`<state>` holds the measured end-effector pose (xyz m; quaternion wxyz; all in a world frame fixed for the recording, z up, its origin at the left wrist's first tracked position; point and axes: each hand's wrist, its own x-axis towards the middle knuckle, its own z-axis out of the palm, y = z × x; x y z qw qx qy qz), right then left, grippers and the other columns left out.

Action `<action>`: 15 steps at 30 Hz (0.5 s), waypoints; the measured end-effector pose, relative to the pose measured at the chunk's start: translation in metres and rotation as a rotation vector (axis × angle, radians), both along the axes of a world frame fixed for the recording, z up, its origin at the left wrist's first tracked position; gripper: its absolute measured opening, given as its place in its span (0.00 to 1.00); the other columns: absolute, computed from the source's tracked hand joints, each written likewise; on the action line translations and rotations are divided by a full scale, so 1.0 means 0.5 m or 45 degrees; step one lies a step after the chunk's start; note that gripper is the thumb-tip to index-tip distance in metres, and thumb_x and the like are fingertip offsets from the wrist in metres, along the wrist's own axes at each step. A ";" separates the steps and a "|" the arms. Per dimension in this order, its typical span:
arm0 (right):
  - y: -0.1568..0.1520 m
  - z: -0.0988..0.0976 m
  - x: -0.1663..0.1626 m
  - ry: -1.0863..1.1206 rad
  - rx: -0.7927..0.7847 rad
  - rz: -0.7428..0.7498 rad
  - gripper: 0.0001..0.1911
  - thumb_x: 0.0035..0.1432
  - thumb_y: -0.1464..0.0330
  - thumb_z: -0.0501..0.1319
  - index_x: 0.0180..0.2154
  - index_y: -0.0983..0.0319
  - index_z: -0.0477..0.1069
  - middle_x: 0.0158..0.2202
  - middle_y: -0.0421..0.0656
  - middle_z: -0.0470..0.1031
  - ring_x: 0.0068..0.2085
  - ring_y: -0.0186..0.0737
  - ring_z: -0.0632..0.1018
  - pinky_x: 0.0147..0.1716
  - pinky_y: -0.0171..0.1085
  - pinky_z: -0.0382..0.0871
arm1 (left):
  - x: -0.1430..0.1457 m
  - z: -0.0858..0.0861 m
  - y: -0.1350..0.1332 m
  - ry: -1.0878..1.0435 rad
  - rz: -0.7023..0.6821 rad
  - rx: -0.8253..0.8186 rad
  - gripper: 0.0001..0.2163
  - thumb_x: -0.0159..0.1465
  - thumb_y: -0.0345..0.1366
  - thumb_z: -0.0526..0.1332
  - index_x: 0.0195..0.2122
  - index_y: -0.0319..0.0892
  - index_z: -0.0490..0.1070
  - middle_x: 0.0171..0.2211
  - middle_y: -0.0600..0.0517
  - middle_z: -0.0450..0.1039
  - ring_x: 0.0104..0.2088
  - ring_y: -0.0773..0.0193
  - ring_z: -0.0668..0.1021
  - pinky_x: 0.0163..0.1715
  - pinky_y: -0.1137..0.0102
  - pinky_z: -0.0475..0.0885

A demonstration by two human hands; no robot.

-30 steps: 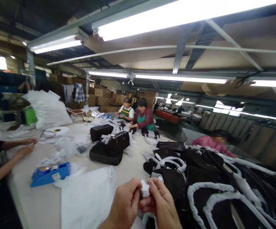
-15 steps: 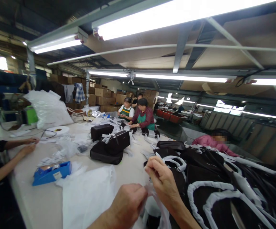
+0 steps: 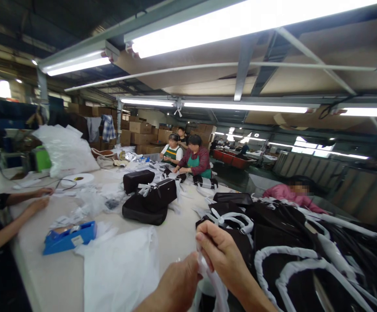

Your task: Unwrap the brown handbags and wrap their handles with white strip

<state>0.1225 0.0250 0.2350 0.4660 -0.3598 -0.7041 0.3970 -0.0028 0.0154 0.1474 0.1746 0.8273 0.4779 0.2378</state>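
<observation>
My left hand (image 3: pixel 178 288) and my right hand (image 3: pixel 221 253) meet low in the middle of the view, both pinched shut on a thin white wrapping strip (image 3: pixel 216 286) that hangs down between them. The right hand is the higher one, its fingers curled over the strip's top end. Just beyond the hands lies a black bag (image 3: pixel 237 240) with white-wrapped handles, at the near end of a heap of such bags (image 3: pixel 308 251) to the right. A white plastic sheet (image 3: pixel 119 268) lies on the table to the left of my left hand.
A blue tape dispenser (image 3: pixel 68 237) sits on the long pale table (image 3: pixel 45 277). Black bags (image 3: pixel 149 197) lie mid-table, a white tape roll (image 3: pixel 77 179) further back. A person's arms (image 3: pixel 19 208) reach in from the left; other people (image 3: pixel 193 160) work at the far end and right side.
A second ago both hands pinched a small white piece together at the bottom. My right hand has since risen and drawn a white strip out; my left hand sank lower.
</observation>
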 end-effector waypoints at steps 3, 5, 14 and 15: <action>-0.006 0.017 0.006 0.128 0.006 -0.051 0.19 0.59 0.52 0.60 0.25 0.58 0.63 0.15 0.31 0.59 0.15 0.30 0.62 0.16 0.31 0.59 | -0.003 0.021 0.003 0.011 -0.051 0.014 0.16 0.64 0.29 0.52 0.52 0.43 0.65 0.45 0.46 0.77 0.41 0.57 0.79 0.41 0.68 0.72; 0.004 0.023 0.026 0.192 -0.009 -0.119 0.19 0.59 0.52 0.61 0.25 0.58 0.65 0.16 0.33 0.62 0.18 0.32 0.68 0.21 0.32 0.66 | -0.027 0.064 0.006 -0.054 -0.084 -0.101 0.16 0.64 0.33 0.54 0.54 0.42 0.64 0.40 0.47 0.77 0.38 0.57 0.78 0.40 0.68 0.71; -0.001 -0.056 0.117 0.295 -0.172 -0.458 0.20 0.52 0.52 0.68 0.39 0.60 0.74 0.33 0.43 0.77 0.32 0.39 0.79 0.31 0.35 0.77 | -0.230 -0.046 0.007 -0.395 -0.536 -1.119 0.22 0.46 0.47 0.72 0.40 0.44 0.74 0.35 0.55 0.75 0.36 0.60 0.74 0.36 0.71 0.70; -0.023 -0.068 0.120 0.298 -0.137 -0.557 0.20 0.54 0.52 0.67 0.41 0.59 0.74 0.32 0.42 0.78 0.31 0.37 0.79 0.29 0.34 0.76 | -0.241 -0.078 -0.007 -0.374 -0.518 -1.149 0.21 0.46 0.47 0.71 0.39 0.44 0.76 0.35 0.55 0.75 0.36 0.60 0.75 0.37 0.71 0.70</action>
